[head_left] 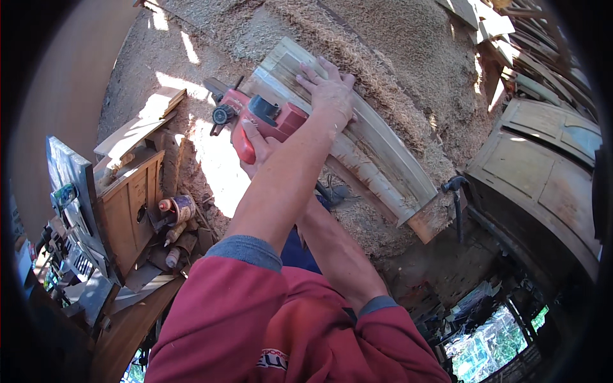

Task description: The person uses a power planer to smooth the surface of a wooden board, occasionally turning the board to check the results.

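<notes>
Sawdust [396, 57] lies thick all around the work, heaped against a long pale plank [373, 159] that runs at a slant from upper left to lower right. Left of it stand a small wooden cabinet [131, 210] with a hole in its door, loose boards [137, 124] on top, and bottles and a roll of tape [183, 207] beside it. Old panelled doors [543, 172] lean at the right.

A red power planer [255, 118] sits at the plank's upper end (black knob at its front). One hand [329, 96] lies flat and spread on the plank; the other hand [255, 150] has its grip clamped on the planer's handle, though the crossing forearms probably hide most of it. Which arm is which is hard to tell.
</notes>
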Demonstrator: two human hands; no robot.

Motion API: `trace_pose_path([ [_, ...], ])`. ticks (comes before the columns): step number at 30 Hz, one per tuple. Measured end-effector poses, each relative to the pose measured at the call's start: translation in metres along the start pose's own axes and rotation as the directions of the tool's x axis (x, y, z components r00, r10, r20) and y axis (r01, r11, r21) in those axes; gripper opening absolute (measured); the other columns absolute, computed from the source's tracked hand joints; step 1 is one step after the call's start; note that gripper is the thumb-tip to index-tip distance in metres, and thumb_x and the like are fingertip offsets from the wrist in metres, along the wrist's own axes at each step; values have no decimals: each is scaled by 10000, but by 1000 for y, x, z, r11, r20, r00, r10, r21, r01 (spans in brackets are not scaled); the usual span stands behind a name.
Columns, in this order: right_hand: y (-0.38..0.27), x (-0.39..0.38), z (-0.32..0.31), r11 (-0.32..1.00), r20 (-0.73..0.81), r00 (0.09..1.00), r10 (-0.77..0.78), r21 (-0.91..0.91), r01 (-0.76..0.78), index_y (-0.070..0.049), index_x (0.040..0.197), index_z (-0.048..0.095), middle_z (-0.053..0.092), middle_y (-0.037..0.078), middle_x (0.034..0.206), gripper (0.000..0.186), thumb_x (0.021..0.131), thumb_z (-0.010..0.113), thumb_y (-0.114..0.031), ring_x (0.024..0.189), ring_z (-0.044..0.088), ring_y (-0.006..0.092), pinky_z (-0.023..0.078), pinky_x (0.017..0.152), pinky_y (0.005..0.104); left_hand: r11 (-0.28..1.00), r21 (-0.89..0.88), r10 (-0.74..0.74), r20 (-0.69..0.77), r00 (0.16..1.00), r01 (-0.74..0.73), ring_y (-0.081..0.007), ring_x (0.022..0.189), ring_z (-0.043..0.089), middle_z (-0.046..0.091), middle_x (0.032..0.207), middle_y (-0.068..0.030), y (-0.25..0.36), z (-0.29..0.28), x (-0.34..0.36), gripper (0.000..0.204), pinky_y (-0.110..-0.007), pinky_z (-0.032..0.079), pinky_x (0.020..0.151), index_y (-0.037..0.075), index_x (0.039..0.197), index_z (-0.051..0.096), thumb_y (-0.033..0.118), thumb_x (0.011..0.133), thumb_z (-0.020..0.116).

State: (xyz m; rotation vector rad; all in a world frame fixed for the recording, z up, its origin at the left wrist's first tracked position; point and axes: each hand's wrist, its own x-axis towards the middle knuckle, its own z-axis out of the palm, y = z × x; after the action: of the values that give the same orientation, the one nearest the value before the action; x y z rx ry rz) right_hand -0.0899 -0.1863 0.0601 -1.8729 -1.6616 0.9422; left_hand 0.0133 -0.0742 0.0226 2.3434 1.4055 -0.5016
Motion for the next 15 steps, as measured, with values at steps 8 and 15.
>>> trace_pose_path([
  [8, 53, -63, -7, 998, -295, 955, -46, 19, 54, -201, 1313, 664, 686, 85, 799, 482, 848, 732, -308, 756, 710, 284, 541, 630, 463, 1000, -2, 19, -10, 1000, -19, -782, 1400, 137, 149, 1644, -374, -3, 4, 5, 907, -856, 219, 1096, 180, 1460, 490, 515, 729, 909],
  [15, 100, -184, -72, 984, -170, 983, 76, -148, -102, -227, 1422, 626, 630, 25, 721, 743, 707, 824, -253, 657, 681, 259, 533, 637, 435, 998, 52, 27, 4, 1000, -28, -801, 1376, 149, 114, 1626, -419, -2, 0, 0, 977, -865, 235, 1076, 180, 1480, 436, 583, 716, 893],
])
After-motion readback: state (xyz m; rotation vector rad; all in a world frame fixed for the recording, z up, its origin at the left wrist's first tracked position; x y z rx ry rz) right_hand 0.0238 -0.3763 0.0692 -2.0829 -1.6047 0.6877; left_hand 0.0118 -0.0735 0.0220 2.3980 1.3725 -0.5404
